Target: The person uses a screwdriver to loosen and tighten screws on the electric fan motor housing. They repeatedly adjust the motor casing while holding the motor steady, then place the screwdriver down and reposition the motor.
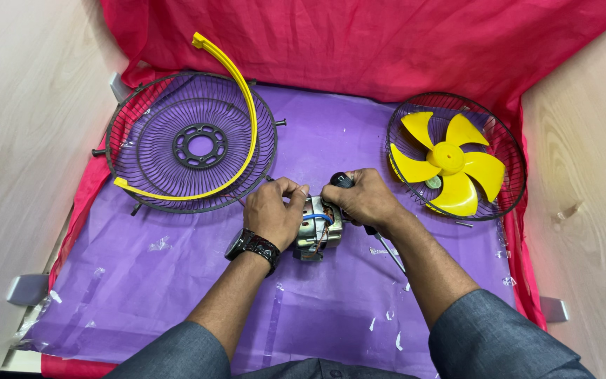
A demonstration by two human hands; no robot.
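The left hand [273, 212], a black watch [252, 245] on its wrist, grips a small metal fan motor [315, 229] at the middle of the purple-covered bench [149, 281]. The right hand [362, 198] closes around a black-handled screwdriver [380, 238] against the motor's other side. Left of them lies a dark wire fan guard [191, 144] with a yellow rim strip [243, 105]; right, another guard [510, 151] cradles a yellow fan blade [447, 165]. Red cloth [359, 42] hangs behind.
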